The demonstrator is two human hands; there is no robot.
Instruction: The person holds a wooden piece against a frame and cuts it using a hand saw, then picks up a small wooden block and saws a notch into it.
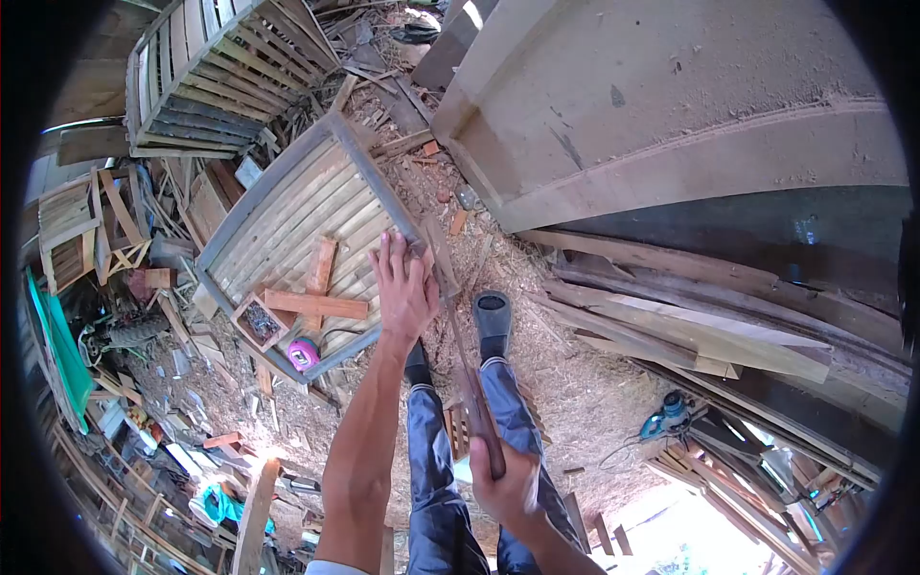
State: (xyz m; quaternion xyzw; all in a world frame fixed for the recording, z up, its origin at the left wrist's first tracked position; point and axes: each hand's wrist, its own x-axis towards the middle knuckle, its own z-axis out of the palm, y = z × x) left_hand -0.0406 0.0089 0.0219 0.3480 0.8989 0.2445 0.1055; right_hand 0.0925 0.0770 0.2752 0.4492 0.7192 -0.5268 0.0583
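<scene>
My right hand (508, 484) is closed around the wooden handle of a handsaw (473, 398). Its narrow blade points away from me, along the right edge of a slatted wooden panel (297, 201) with a grey frame. On that edge lies my left hand (404, 287), palm down with fingers stretched out, close beside the blade. Whether a workpiece is under the palm is hidden. Two crossed wood pieces (316, 305) rest on the slats, near a small wooden box of nails (259, 321) and a pink tape measure (303, 354).
Sawdust and wood scraps cover the ground around my shoe (492, 314). Large boards (690, 105) and stacked planks (690, 331) stand on the right, with a blue power tool (668, 415) below them. A slatted crate (225, 77) sits at the upper left.
</scene>
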